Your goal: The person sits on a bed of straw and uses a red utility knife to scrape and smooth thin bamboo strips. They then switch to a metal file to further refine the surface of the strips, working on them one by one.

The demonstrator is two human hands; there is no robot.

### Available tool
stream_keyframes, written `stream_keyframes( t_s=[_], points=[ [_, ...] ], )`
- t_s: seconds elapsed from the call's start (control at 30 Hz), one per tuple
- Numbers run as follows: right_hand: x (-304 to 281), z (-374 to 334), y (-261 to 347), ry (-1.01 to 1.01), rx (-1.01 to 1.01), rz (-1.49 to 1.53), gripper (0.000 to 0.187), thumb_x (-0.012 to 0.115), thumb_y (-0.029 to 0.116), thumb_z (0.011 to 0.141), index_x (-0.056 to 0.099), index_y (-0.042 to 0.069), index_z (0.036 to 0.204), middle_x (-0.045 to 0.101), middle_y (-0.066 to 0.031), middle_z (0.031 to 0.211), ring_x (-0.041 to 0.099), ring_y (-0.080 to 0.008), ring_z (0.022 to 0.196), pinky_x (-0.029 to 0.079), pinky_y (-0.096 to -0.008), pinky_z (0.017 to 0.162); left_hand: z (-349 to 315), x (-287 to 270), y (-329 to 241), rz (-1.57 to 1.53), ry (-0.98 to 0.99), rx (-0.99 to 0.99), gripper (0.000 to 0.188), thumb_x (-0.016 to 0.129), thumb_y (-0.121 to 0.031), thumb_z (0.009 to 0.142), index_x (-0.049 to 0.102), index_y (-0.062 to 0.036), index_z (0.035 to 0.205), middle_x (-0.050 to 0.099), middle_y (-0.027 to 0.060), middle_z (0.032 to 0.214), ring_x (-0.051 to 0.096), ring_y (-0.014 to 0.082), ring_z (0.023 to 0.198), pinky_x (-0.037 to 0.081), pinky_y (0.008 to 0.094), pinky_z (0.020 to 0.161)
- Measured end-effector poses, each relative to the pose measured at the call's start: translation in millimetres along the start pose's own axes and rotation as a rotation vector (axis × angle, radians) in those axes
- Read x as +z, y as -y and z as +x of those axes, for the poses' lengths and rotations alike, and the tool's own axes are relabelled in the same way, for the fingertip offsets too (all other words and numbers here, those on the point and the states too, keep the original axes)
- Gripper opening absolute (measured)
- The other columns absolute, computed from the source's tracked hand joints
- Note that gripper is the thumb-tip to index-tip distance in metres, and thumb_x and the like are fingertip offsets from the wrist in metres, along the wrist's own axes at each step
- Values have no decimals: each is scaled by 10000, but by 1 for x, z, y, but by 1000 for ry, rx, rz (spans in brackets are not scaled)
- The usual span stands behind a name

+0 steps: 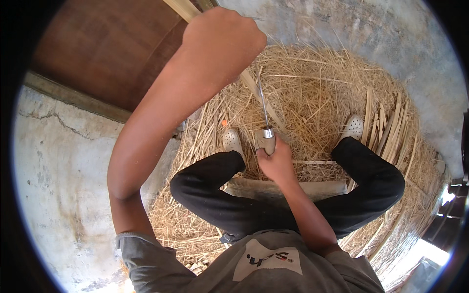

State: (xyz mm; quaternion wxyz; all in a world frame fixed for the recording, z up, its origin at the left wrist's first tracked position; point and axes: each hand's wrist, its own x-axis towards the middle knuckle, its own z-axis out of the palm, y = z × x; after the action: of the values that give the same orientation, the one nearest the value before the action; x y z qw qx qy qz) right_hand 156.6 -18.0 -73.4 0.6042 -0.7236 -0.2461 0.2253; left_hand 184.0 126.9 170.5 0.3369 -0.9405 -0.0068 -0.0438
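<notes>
My left hand (224,36) is raised high at the top of the view, closed in a fist around a pale bamboo strip (181,8). One end of the strip sticks out past the fist toward the upper left; a pale length also shows below the wrist, slanting down to the right. Its fingertips are hidden behind the back of the hand. Between my knees, my right hand (277,158) grips a knife (264,105) by its handle. The metal collar shines, and the narrow blade, seen nearly edge-on, points up and away toward the strip.
Loose shavings (312,102) cover the floor around my feet. A bundle of split strips (391,122) lies by my right shoe (352,127). A cracked wall (68,171) stands at left, beside a brown door panel (107,49). Another wall (391,44) runs along the far side.
</notes>
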Motion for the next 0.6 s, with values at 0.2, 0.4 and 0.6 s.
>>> stream_keyframes(
  t_s=[0.2,0.4,0.6],
  points=[
    [-5,-2,5,46,-49,-81,307,618,92,763,568,-15,1047,622,-246,836,618,-412,802,490,-443,706,-7,15,19,17,-19,-3,213,843,-148,580,727,-90,751,689,88,730,705,258,743,574,346,632],
    [12,16,-65,55,110,-80,347,617,112,770,579,-26,1087,627,-288,893,623,-446,875,497,-449,762,-9,11,15,76,62,-57,234,846,-172,583,730,-95,771,693,97,754,705,258,748,574,354,648],
    [-2,-3,13,101,9,-30,334,611,34,757,565,-11,1085,604,-151,804,581,-241,686,477,-370,666,-11,10,16,24,70,-19,231,842,-180,610,729,-91,790,697,70,775,705,246,776,575,354,644]
  ],
)
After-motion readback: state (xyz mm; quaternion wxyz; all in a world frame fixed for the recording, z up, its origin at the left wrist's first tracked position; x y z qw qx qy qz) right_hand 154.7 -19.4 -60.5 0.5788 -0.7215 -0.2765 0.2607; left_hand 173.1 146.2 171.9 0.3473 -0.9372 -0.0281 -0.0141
